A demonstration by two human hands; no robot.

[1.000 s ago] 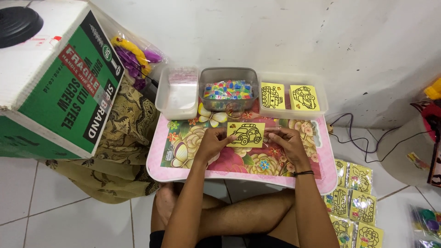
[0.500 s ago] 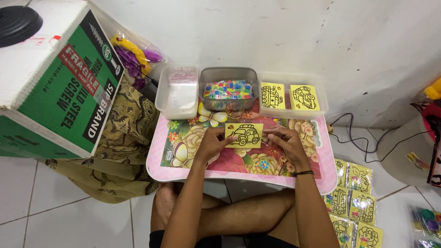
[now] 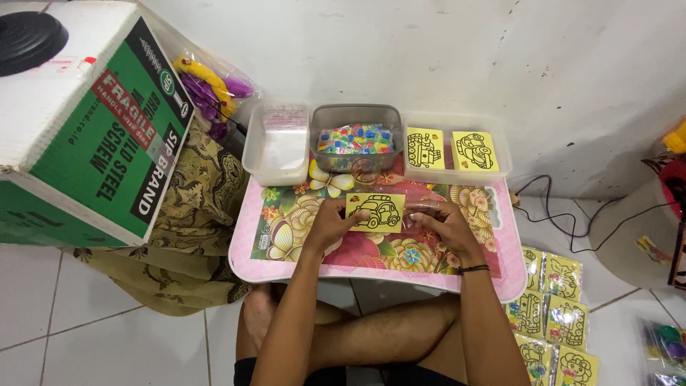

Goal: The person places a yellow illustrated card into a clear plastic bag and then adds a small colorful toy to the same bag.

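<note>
Fingers (image 3: 348,216) of the left hand (image 3: 330,225) pinch the left edge of a yellow card with a car outline (image 3: 376,211), closed on it. The right hand (image 3: 443,225) curls at the card's 3 o'clock side around what looks like a clear plastic sleeve (image 3: 419,209); whether those fingers clamp it or only rest there, I cannot tell. The card lies flat near the middle of the floral pink surface (image 3: 286,268), between both hands. It looks thin, light and slightly stiff, likely to bend if squeezed mid-sheet, so the edges and corners seem the safest hold. At 12 o'clock sits a clear tub of coloured pieces (image 3: 356,137), at 1 o'clock a tray (image 3: 500,154) with 2 more yellow cards (image 3: 450,149), at 11 o'clock a white container (image 3: 277,151).
</note>
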